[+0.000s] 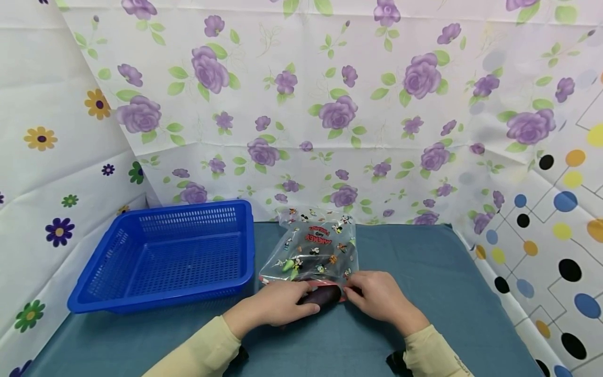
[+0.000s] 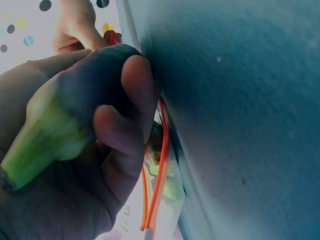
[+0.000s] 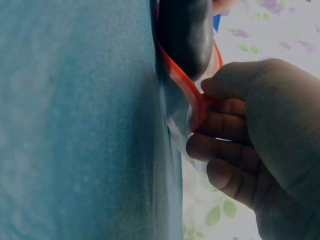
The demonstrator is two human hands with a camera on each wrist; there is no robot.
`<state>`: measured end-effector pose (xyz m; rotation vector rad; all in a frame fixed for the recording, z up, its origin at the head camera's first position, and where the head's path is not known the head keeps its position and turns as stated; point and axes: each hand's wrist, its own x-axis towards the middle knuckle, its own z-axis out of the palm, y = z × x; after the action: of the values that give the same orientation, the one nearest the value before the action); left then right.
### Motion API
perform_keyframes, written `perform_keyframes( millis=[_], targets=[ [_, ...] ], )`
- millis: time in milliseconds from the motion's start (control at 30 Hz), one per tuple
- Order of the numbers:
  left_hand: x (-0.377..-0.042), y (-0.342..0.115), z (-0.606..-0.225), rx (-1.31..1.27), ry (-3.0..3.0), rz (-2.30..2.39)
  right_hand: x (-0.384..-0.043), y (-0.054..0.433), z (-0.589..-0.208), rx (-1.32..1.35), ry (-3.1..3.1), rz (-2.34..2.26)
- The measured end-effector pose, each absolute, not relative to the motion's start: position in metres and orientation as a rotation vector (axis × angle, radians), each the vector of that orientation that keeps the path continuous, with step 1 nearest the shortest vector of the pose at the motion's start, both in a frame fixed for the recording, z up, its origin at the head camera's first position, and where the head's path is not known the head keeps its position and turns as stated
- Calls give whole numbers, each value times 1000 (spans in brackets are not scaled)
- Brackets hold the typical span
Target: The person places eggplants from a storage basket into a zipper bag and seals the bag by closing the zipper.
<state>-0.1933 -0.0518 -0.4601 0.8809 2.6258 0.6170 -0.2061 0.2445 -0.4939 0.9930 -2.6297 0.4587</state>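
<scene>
A dark purple eggplant [image 1: 324, 297] with a green stem end [image 2: 47, 132] lies in my left hand [image 1: 281, 302], whose fingers curl round it. Its rounded tip sits at the mouth of a clear zip bag [image 1: 311, 256] printed with cartoon figures. My right hand [image 1: 382, 298] pinches the bag's red-orange zip edge [image 3: 187, 87] at the right corner. Through the plastic, dark and green shapes show inside the bag; their kind is hard to make out. In the left wrist view, the red zip strips [image 2: 159, 170] stand apart below the fingers.
A blue perforated plastic basket [image 1: 188, 301] stands to the left of the bag on the blue-green cloth [image 1: 424, 262]. Behind rises a sheet with purple flowers [image 1: 339, 112]; patterned sheets also hang at the left and right sides.
</scene>
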Motion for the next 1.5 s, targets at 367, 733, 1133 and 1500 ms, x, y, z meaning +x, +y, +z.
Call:
perform_keyframes(
  millis=[367,733,1133,1500],
  targets=[
    [-187,-49,-458,740,2656,618,-207,245,-495,988,-2627,457],
    [-186,-47,-459,676,2712,561,-206,245,-496,986,-2625,468],
    [-185,-54,-457,715,2607,673,-207,245,-496,979,-2624,473],
    [-185,-53,-456,696,2629,640,-206,245,-495,982,-2625,495]
  ],
)
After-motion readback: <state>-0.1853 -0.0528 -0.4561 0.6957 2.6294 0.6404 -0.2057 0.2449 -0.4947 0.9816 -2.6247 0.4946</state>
